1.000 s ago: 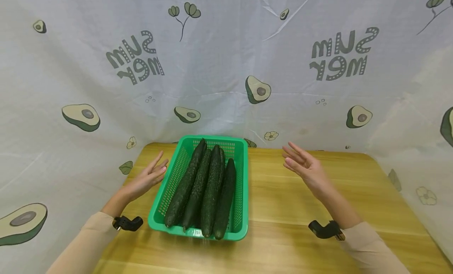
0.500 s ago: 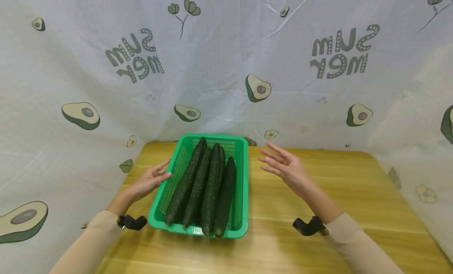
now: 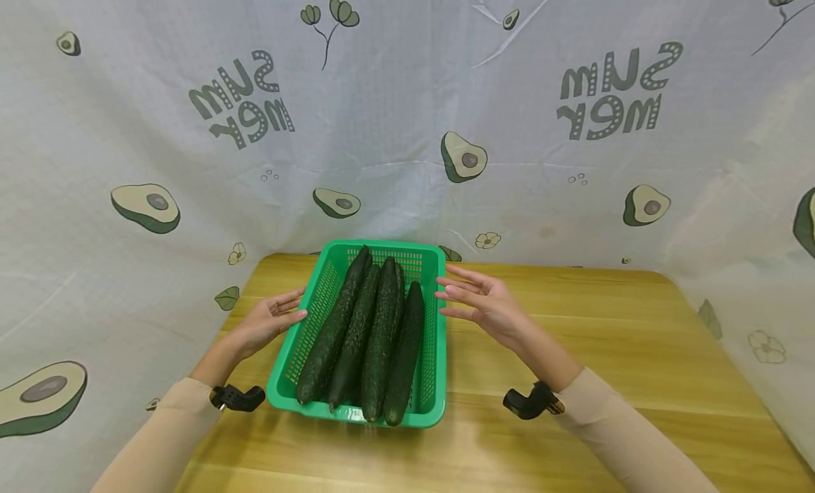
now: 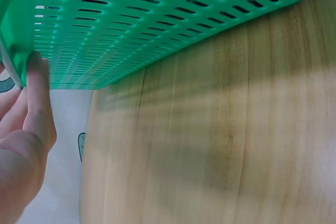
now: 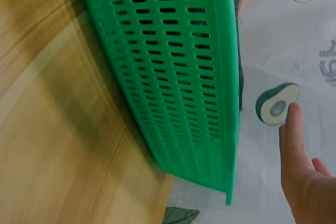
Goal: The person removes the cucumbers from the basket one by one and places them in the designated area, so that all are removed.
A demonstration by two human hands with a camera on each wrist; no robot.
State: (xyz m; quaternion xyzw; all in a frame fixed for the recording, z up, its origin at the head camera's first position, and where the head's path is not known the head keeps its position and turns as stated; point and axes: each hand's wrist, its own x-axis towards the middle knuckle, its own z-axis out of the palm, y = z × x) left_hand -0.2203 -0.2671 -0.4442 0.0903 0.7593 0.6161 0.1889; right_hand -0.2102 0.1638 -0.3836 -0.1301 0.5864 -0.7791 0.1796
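A green plastic basket (image 3: 435, 401) stands on the table, holding several long dark green cucumbers (image 3: 331, 337) laid side by side. At its left rim is my left hand (image 3: 264, 328), fingers and thumb extended and the tips against the rim. The left wrist view shows a digit (image 4: 38, 90) touching the basket's edge from outside. On the other side, my right hand (image 3: 487, 305) has its fingers spread and fairly straight beside the right rim. In the right wrist view a gap shows between this hand (image 5: 302, 166) and the basket wall (image 5: 173, 51).
The wooden table (image 3: 573, 337) extends to the right of the basket. A pale curtain (image 3: 382, 90) printed with avocados hangs behind it and along both sides. Each wrist wears a black camera mount (image 3: 533, 401).
My right hand has moved left across the table to the basket's right rim. My left hand has come in slightly to the left rim and then stayed there. The basket is still.
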